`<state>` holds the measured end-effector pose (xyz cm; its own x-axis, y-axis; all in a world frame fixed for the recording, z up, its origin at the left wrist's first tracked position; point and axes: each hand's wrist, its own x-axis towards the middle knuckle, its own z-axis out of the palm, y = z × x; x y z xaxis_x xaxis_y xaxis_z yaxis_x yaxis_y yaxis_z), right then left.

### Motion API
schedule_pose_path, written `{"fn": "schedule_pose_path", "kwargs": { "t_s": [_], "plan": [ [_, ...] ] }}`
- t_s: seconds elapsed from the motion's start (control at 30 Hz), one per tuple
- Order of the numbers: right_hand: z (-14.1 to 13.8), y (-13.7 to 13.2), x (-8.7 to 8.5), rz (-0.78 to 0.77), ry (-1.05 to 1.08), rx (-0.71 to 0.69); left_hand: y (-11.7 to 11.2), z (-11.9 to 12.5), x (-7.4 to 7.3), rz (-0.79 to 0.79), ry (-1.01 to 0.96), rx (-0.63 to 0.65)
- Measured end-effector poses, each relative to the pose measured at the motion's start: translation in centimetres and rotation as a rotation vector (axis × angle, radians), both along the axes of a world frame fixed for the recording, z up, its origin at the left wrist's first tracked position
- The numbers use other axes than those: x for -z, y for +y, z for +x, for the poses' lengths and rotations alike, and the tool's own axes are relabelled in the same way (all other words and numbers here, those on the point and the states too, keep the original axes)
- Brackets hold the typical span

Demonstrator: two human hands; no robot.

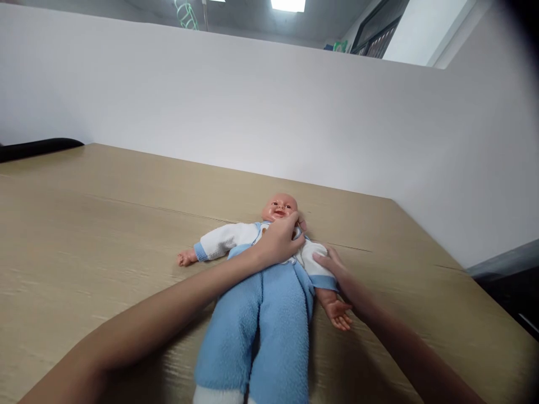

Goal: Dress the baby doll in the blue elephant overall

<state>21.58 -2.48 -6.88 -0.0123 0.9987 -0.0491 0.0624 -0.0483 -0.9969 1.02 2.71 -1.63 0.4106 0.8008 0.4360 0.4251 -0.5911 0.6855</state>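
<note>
A baby doll (265, 303) lies on its back on the table, its head at the far end and its legs toward me. It wears a blue and white fleecy outfit. My left hand (286, 238) reaches across the doll's chest, with its fingers closed on the clothing at the collar and shoulder, just below the chin. My right hand (332, 261) is on the white sleeve (315, 255) at the right, thumb on top and the other fingers partly hidden behind it. The doll's other arm (219, 241) stretches out to the left, untouched.
The wooden table (105, 235) extends on both sides of the doll. A white partition wall (210, 106) rises behind it and along the right. A black object (42, 147) is at the far left edge. Dark items (509, 286) stand past the right edge.
</note>
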Motion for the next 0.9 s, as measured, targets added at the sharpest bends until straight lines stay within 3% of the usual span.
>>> {"fn": "schedule_pose_path", "kwargs": {
  "t_s": [0.17, 0.37, 0.43, 0.5, 0.57, 0.6, 0.67, 0.77, 0.9],
  "plan": [
    [3.6, -3.7, -1.1, -0.084, -0.147, -0.077, -0.8, -0.4, -0.9, 0.108, 0.207, -0.113],
    [7.6, -3.5, -2.2, -0.031, -0.386, -0.121, -0.4, -1.2, -1.9, 0.166, 0.401, -0.104],
    [7.4, -3.9, -2.4, 0.117, -0.511, 0.002, -0.3, -1.3, -2.0, 0.175, 0.415, -0.095],
    [6.1, -4.8, -2.6, 0.379, -0.696, 0.174, -0.3, -1.4, -2.1, 0.210, 0.441, -0.106],
    [3.9, -6.0, -2.6, 0.575, -0.805, 0.203, -0.4, -1.4, -2.2, 0.268, 0.476, -0.121],
    [2.7, -6.6, -2.5, 0.573, -0.781, 0.129, -0.5, -1.4, -2.4, 0.302, 0.489, -0.117],
    [0.5, -7.6, -2.3, 0.412, -0.623, -0.041, -0.8, -1.4, -2.8, 0.363, 0.492, -0.063],
    [-1.2, -7.7, -1.7, 0.181, -0.376, -0.214, -1.2, -1.4, -3.6, 0.386, 0.454, 0.133],
    [-0.5, -6.2, -0.9, 0.035, -0.161, -0.244, -1.8, -1.5, -4.1, 0.249, 0.439, 0.425]
  ]
}}
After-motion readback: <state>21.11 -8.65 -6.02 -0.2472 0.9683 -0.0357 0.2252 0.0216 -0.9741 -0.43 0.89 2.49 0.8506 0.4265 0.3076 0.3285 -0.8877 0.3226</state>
